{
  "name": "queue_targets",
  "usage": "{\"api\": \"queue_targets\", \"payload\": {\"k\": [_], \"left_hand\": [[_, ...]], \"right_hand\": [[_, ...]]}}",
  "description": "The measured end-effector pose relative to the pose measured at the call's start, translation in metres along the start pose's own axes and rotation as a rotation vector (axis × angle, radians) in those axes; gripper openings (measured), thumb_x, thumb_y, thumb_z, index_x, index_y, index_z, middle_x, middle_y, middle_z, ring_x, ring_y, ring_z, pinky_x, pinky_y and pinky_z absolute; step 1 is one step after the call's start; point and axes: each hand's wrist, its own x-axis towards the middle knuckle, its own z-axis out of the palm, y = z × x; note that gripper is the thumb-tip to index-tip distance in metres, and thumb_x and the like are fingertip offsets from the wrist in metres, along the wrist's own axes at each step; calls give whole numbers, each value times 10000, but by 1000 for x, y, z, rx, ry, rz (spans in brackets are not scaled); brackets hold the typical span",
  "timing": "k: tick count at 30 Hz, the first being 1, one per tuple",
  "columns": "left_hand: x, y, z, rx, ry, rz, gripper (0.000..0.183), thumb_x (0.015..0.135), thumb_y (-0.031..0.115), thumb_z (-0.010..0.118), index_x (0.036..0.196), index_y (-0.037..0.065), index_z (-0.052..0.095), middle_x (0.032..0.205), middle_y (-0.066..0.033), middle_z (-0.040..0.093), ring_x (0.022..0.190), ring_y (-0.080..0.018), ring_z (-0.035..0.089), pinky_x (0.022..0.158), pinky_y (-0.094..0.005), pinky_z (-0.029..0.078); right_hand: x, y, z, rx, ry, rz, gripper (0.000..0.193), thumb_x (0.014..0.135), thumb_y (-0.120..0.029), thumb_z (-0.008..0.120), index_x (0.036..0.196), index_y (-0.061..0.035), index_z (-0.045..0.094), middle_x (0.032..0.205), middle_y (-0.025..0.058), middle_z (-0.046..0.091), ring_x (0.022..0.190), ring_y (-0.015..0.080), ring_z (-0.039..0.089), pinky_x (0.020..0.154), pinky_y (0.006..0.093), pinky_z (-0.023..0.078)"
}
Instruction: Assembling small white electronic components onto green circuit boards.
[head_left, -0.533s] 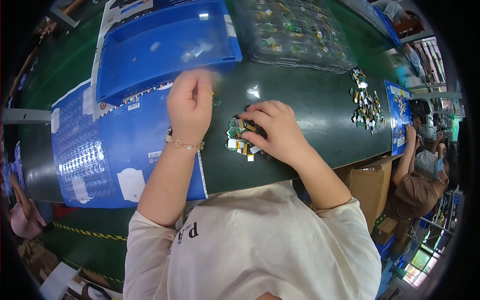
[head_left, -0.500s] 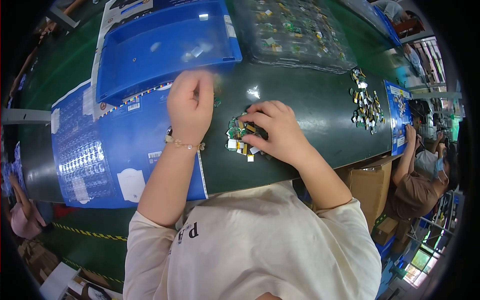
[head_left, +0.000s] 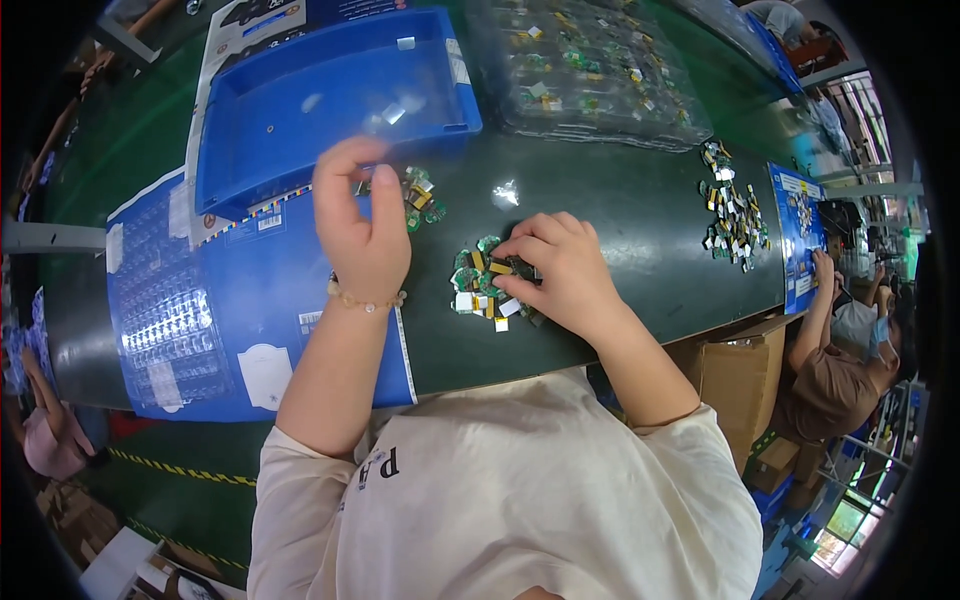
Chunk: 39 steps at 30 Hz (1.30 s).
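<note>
left hand (head_left: 360, 235) shifted left and opened; right hand (head_left: 570, 270) at a pile of small circuit parts (head_left: 465, 300).
at the blue bin's near edge (head_left: 235, 195), left thumb and blurred fingers now parted, nothing visibly held; just right, a smaller cluster (head_left: 420, 190) now more uncovered, likely easier to reach. toward the worktop's (head_left: 630, 220) front edge, the pile, right thumb and fingers at its right side; cannot tell whether grasping.

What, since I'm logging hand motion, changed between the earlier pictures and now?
The left hand moved left, uncovering more of a circuit-board cluster. The right hand drew slightly rightward at the circuit-board pile. Grasp or release is unclear; the blue bin stayed put.
</note>
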Motion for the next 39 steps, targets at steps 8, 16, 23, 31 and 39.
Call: {"api": "queue_targets", "payload": {"k": [8, 16, 23, 31, 39], "left_hand": [[-24, 6, 17, -306, -701, -444, 280, 957, 134, 477, 1208, 15, 508, 1081, -78, 611, 994, -167, 586, 876, -294, 467], [-16, 8, 9, -179, -315, -503, 218, 942, 179, 505, 900, 9, 635, 828, -54, 625, 727, -113, 605, 633, -239, 473], [-8, 25, 7, -639, -740, -1006, 333, 967, 317, 485, 962, 7, 608, 849, -83, 662, 753, -149, 654, 672, -246, 523], [-4, 11, 1, -858, -610, -1296, 295, 965, 274, 499, 1064, 19, 611, 983, -84, 661, 901, -166, 645, 811, -287, 515], [-5, 8, 2, -1104, -292, -1188, 202, 941, 190, 546, 1049, 31, 609, 1017, -68, 641, 939, -161, 621, 859, -306, 504]], "right_hand": [[-2, 0, 1, 76, 3, 5, 132, 690, -172, 746, 772, -141, 647, 780, -22, 626, 806, 203, 577, 782, 334, 405], [5, -9, -14, 485, 76, -22, 137, 713, -57, 705, 734, -74, 571, 832, 51, 686, 773, 213, 635, 714, 328, 451], [49, -12, -22, 249, 461, -194, 164, 697, -11, 708, 726, -69, 557, 820, 59, 686, 721, 198, 624, 690, 317, 444], [76, -17, -10, 29, 587, -338, 196, 635, -6, 727, 719, -87, 569, 822, 25, 684, 707, 204, 587, 654, 314, 460], [91, -22, -3, -39, 582, -423, 205, 624, -20, 736, 711, -91, 564, 853, 10, 675, 721, 217, 573, 651, 318, 469]]}}
